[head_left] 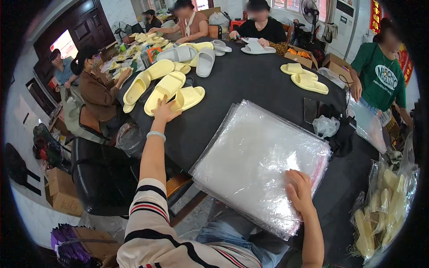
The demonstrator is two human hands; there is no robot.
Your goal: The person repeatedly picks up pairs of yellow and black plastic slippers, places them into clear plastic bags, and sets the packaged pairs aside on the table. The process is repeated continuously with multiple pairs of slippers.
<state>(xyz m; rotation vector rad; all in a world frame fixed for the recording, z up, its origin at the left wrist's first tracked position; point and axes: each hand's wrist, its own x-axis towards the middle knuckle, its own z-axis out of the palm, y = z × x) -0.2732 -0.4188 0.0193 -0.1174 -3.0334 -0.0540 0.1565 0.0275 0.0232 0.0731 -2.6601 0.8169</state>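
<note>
My left hand [166, 110] reaches forward to a pair of yellow slippers. Its fingers are apart and touch the near ends of the left slipper [163, 90] and the right slipper [191, 98]; no firm grip shows. On the near part of the table lies a thick stack of clear plastic bags [250, 156]. Its right part is under my right hand [298, 190], which rests open on the top bag with the fingers stretched out. More yellow slippers [137, 89] lie just left of and beyond my left hand, next to grey slippers [205, 62].
Another yellow pair [310, 83] lies at the right on the black-covered table [241, 80]. A dark phone [310, 110] and crumpled plastic [326, 126] are beyond the stack. Bagged yellow slippers [382, 205] hang at the lower right. A black chair [105, 174] stands left. Several people sit or stand around.
</note>
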